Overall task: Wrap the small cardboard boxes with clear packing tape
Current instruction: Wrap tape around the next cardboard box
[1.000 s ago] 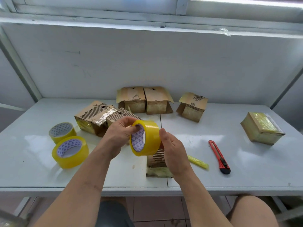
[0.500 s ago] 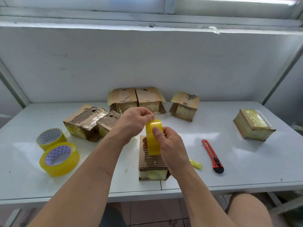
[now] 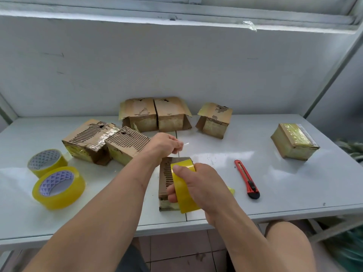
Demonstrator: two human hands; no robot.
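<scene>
A small torn cardboard box (image 3: pixel 164 174) lies near the table's front edge. Over it my right hand (image 3: pixel 198 185) grips a yellow roll of clear tape (image 3: pixel 183 185), thumb on its outer face. My left hand (image 3: pixel 164 145) is beyond the box and pinches the free end of the tape (image 3: pixel 181 147), with a clear strip stretched between that end and the roll. Most of the box's right side is hidden by my right hand.
Two more tape rolls (image 3: pixel 59 186) (image 3: pixel 46 161) lie at the left. Several worn boxes (image 3: pixel 125 146) (image 3: pixel 155 113) (image 3: pixel 214 119) stand at the back, a taped box (image 3: pixel 294 141) at the right. A red utility knife (image 3: pixel 246 178) lies right of my hand on the white table (image 3: pixel 294 185).
My right hand has brought the roll down over the box and toward me. My left hand has pulled the tape end away from the roll, toward the far side.
</scene>
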